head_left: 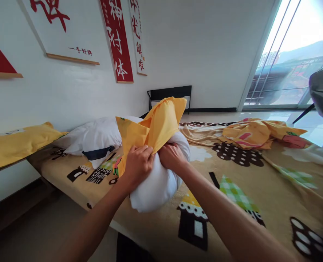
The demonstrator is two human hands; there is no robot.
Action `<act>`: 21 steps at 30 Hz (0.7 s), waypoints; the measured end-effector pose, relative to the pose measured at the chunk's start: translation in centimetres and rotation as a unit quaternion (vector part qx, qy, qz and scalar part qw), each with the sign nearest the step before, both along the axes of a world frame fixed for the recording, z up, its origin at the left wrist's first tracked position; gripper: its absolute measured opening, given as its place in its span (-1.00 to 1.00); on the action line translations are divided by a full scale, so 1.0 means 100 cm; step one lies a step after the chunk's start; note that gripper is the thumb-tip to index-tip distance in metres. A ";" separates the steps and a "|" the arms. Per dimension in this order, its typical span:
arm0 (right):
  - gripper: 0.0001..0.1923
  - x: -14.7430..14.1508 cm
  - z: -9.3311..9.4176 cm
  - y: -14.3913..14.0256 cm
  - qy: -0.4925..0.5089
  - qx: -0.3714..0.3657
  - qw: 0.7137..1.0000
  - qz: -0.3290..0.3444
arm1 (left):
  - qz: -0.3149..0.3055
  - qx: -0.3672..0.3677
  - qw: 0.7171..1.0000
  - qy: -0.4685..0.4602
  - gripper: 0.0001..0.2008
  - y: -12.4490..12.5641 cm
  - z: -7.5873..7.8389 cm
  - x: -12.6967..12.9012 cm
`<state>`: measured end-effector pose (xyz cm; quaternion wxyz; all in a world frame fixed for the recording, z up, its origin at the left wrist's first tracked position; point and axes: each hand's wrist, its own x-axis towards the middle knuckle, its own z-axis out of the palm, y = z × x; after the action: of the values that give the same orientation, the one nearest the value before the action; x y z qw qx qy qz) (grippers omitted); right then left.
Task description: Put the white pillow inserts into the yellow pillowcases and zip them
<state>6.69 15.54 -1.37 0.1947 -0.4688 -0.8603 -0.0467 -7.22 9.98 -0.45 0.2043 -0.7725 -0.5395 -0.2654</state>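
Bed: pillow half inside pillowcase

A plain white wall runs along the left and far side of the room. On it hang white paper scrolls with red brush characters, a narrow red banner with white characters and a slim white banner with red characters. A low black metal rack stands at the foot of the far wall. To the right, tall sliding glass doors let in bright daylight, which shines on the pale glossy floor. A bed under a tan cartoon-printed blanket fills the foreground; a crumpled yellow printed sheet lies near its far edge.
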 end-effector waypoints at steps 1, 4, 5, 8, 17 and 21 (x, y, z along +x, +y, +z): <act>-0.68 0.003 -0.001 0.000 0.007 0.001 1.000 -0.008 | 0.009 -0.010 1.000 0.025 -0.78 -0.003 0.002 0.003; -0.64 0.023 -0.006 -0.005 0.055 0.030 0.997 -0.034 | -0.024 -0.037 0.999 -0.005 -0.82 -0.013 0.001 0.003; -0.64 0.032 -0.007 -0.008 0.075 0.042 0.995 -0.045 | -0.045 -0.031 0.998 -0.039 -0.84 -0.017 -0.003 0.000; -0.66 0.061 -0.013 -0.019 0.106 0.066 0.989 -0.074 | -0.065 0.032 0.986 -0.153 -0.81 -0.028 -0.024 -0.008; -0.68 0.127 -0.038 -0.054 0.013 0.092 0.989 -0.114 | -0.074 -0.092 0.984 -0.130 -0.76 -0.036 -0.030 0.030; -0.63 0.147 -0.056 -0.090 0.020 0.261 0.964 -0.037 | -0.106 -0.081 0.986 -0.098 -0.83 -0.041 -0.024 0.046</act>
<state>21.43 6.50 -7.01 0.3254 -0.4341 -0.7963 -0.2676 -2.66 5.86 -2.87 0.0579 -0.8095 -0.4914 -0.3161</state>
